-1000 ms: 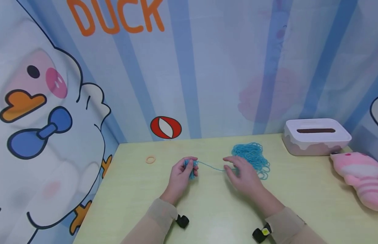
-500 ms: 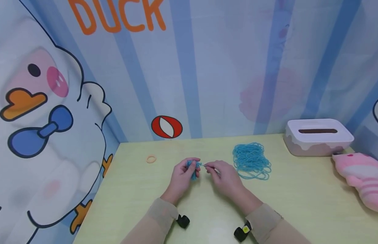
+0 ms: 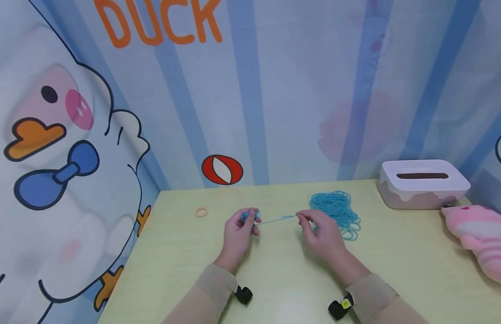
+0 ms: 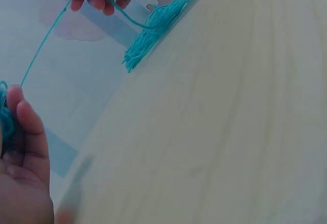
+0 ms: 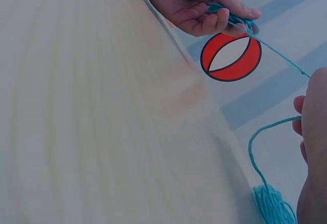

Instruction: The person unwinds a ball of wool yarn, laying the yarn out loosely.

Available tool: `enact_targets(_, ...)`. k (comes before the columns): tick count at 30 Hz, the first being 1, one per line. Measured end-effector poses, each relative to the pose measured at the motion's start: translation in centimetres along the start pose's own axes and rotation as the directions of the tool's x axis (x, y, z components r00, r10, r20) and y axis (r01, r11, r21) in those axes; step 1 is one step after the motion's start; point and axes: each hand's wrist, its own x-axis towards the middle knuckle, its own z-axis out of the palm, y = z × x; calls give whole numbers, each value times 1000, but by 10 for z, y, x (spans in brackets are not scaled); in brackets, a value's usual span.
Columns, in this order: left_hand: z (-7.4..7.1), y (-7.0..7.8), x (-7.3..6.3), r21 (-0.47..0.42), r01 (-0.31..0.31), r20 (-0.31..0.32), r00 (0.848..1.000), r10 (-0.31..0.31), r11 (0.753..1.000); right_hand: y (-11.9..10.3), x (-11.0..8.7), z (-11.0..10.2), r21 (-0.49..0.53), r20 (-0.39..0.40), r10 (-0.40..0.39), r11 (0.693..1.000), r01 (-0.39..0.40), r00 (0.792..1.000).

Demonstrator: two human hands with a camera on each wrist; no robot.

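A small bundle of blue yarn [image 3: 245,216] sits in my left hand [image 3: 237,234], its fingers and thumb curled round it. From that bundle a taut strand [image 3: 276,219] crosses to my right hand [image 3: 324,233], which pinches it between thumb and fingertips. In the left wrist view the strand [image 4: 42,49] shows a small knot or thick spot close to the right fingertips. A slack length [image 5: 251,143] leaves the right hand and runs down to the loose pile of blue yarn [image 3: 340,211], partly behind that hand in the head view.
On the pale table [image 3: 173,252] a peach-coloured ring [image 3: 201,212] lies left of the hands. At the back right stands a white and pinkish tissue box [image 3: 424,185], with a pink plush toy [image 3: 483,238] in front. A printed curtain [image 3: 291,90] hangs behind the table.
The right hand came left to the bundle with its fingers together, then drew back right, pinching the strand and pulling it taut. The left hand keeps its hold, turned slightly.
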Motion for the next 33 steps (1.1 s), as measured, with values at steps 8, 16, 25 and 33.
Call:
enact_targets(8, 0, 2, -1, -60, -9, 24, 1000, 10, 998, 18, -6, -13, 40, -80, -7, 999, 10, 997)
enact_targets(16, -1, 2, 1, -135, 0, 65, 998, 9, 991, 31, -9, -28, 43, -159, -40, 998, 47, 987)
enact_targets(25, -1, 1, 0, -32, 16, 44, 999, -15, 999, 39, -10, -38, 64, -204, -50, 996, 64, 978)
enact_targets(33, -1, 1, 0, -84, 18, 111, 994, -8, 996, 43, -12, -47, 67, -218, -12, 997, 27, 976)
